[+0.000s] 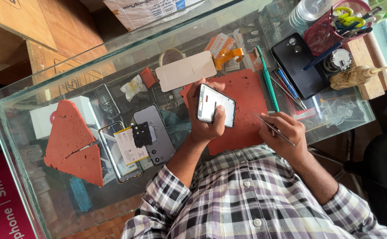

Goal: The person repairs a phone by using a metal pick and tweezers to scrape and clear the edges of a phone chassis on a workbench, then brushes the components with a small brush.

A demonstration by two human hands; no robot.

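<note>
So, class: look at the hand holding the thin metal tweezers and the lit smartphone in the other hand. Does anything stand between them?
Nothing visible does. The right hand holds the thin metal tweezers just beside the lit smartphone gripped in the left hand; only a bare stretch of the red work mat lies between them.

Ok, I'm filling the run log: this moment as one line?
left hand: holds lit smartphone | right hand: holds tweezers | under both: red mat on glass table

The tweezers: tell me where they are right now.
In the head view, the tweezers are pinched in the right hand, over the edge of the red mat, right of the phone in the left hand.
</note>
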